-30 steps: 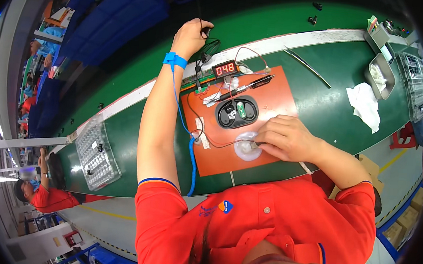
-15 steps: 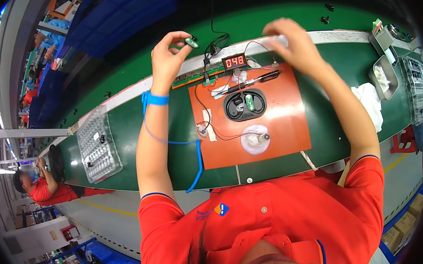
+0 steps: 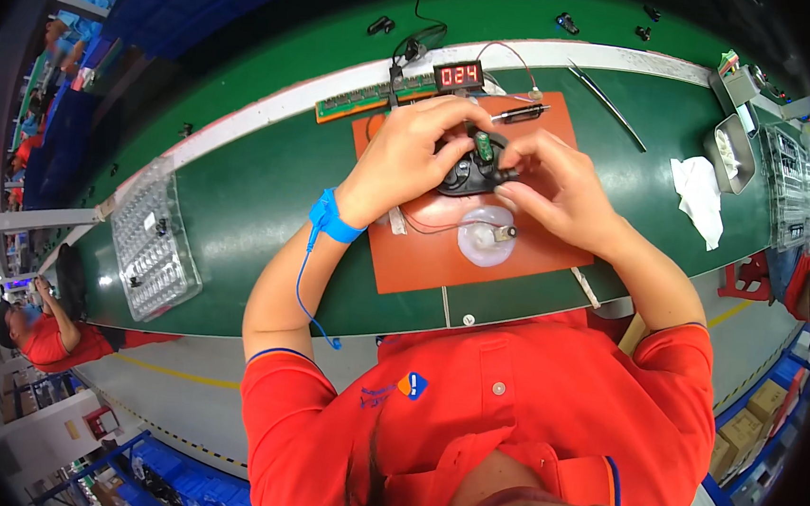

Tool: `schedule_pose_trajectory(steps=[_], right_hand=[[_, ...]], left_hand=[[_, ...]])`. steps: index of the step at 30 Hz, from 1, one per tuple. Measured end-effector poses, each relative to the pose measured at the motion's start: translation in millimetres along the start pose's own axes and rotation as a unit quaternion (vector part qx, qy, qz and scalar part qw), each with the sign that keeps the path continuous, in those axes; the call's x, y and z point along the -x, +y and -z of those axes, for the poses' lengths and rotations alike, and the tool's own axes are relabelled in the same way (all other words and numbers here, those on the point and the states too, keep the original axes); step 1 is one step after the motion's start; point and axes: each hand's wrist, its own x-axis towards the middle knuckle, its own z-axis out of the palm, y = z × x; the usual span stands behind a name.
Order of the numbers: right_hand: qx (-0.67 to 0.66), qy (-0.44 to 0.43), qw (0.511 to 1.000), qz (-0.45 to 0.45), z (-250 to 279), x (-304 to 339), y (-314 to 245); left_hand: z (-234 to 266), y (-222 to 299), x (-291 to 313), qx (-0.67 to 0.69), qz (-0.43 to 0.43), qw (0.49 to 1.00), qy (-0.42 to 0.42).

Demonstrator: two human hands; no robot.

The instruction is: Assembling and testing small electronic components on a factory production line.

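Observation:
A black earphone charging case sits on the orange mat, partly covered by my fingers. My left hand curls round its left and far side, thumb over it. A small green circuit board shows in the case between my hands. At the case's right edge, my right hand pinches a small black piece that looks like an earbud part, between thumb and bent fingers. A blue wrist strap with a cord circles my left wrist.
Behind the case stand a red digit display and a green board strip. Tweezers lie right of the mat. A white round pad with wires lies nearer me. Clear trays, a white cloth and a metal bin flank the bench.
Both hands have come down from the bench's far edge onto the case. The green board my left hand held is no longer seen there. Tweezers now show on the bench; the display's digits differ.

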Motion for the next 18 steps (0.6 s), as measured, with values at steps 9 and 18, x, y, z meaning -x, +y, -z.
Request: schedule_pose_trajectory(steps=[9,18], right_hand=[[0.074,-0.022,0.992,0.105,2.5,41.4,-0.8],[0.15,-0.023,0.967,0.202,1.7,35.3,4.9]], left_hand=[[-4.6,-7.8,7.0,-0.154,-0.203,0.966,-0.037],[20.4,-3.9,8.4,-0.182,-0.187,0.965,-0.016]])
